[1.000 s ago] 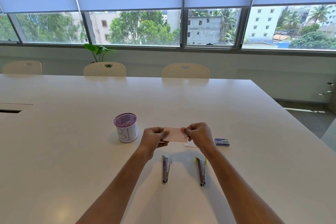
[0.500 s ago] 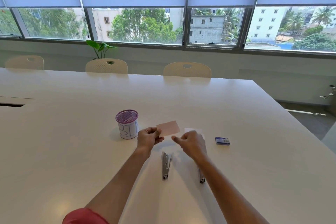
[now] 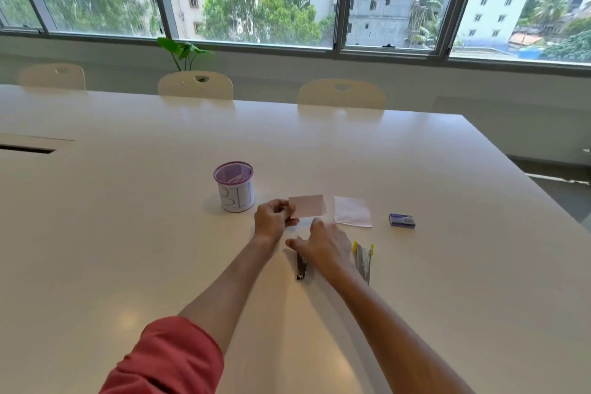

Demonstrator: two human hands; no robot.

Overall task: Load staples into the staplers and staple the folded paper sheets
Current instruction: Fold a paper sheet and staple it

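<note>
Staplers are lying on the glossy white table (image 3: 415,281): a slim metal stapler (image 3: 301,269) is sitting under the right hand (image 3: 324,248), whose fingers are reaching down over its far end; whether they grip it I cannot tell. Right of those fingers, a yellow-trimmed stapler (image 3: 364,261) is lying. Beyond, the left hand (image 3: 271,217) is pinching a flat pink folded sheet (image 3: 308,205).

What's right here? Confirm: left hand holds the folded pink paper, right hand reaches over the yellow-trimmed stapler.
Not quite. In the head view the right hand reaches over the plain stapler; the yellow-trimmed stapler lies untouched beside it. The left hand does hold the folded pink paper.
</note>
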